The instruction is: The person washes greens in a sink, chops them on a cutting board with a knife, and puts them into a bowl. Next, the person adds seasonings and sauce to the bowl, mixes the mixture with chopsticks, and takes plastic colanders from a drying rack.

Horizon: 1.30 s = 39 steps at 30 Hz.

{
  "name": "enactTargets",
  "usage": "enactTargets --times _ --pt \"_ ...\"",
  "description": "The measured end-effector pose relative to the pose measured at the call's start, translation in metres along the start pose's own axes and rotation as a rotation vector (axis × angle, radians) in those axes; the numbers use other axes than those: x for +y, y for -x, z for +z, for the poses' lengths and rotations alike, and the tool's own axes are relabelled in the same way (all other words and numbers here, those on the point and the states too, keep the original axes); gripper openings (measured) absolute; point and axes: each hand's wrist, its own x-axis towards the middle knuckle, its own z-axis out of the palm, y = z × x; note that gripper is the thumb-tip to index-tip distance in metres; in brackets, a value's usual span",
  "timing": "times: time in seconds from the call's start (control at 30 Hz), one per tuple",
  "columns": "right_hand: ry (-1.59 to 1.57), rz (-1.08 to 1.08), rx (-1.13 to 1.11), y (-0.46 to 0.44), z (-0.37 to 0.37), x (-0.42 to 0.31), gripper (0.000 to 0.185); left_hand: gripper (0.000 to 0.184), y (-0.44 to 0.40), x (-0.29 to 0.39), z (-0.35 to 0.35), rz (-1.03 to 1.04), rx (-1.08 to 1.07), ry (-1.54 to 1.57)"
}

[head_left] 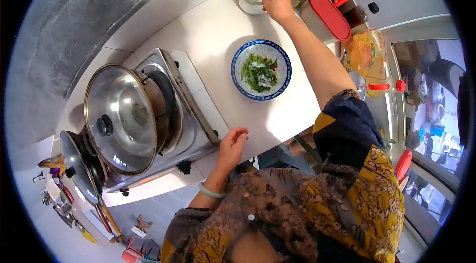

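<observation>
My right hand (277, 3) reaches to the back of the counter, its fingers closed at the rim of a white jar (252, 6) with pale contents. What those fingers hold, if anything, is hidden. My left hand (232, 148) is over the counter's front edge beside the stove, fingers loosely curled together with nothing visible in them. Between the hands stands a blue-rimmed bowl (262, 93). In it lie chopped greens (255, 72) with red bits and a white, grainy heap on top.
On the left, a large pot with a glass lid (119, 119) sits on the gas stove (193, 114). Beside it is a second lidded pan (77, 164). A red-lidded container (327, 17) and several bottles and jars crowd the back right, near my right forearm.
</observation>
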Motion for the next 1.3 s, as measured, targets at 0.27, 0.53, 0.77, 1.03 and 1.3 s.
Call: enactTargets --times 0.27,0.53,0.77,1.03,1.3 --pt "-0.288 0.148 0.073 0.004 -0.032 -0.001 0.017 0.021 -0.005 0.001 0.005 0.007 0.002 -0.030" --pt "-0.534 0.329 0.092 0.012 -0.055 -0.010 0.016 0.020 -0.005 0.004 0.011 0.009 -0.005 -0.006" --pt "-0.839 0.350 0.142 0.039 -0.075 -0.018 0.015 0.021 -0.007 0.003 0.014 0.022 -0.008 -0.035" --pt "-0.650 0.216 0.057 0.146 -0.118 -0.045 0.014 0.023 -0.011 -0.003 0.007 -0.016 -0.038 -0.021" --pt "-0.202 0.021 0.045 0.207 -0.100 -0.019 0.005 0.023 -0.010 0.002 0.004 -0.028 -0.061 -0.062"
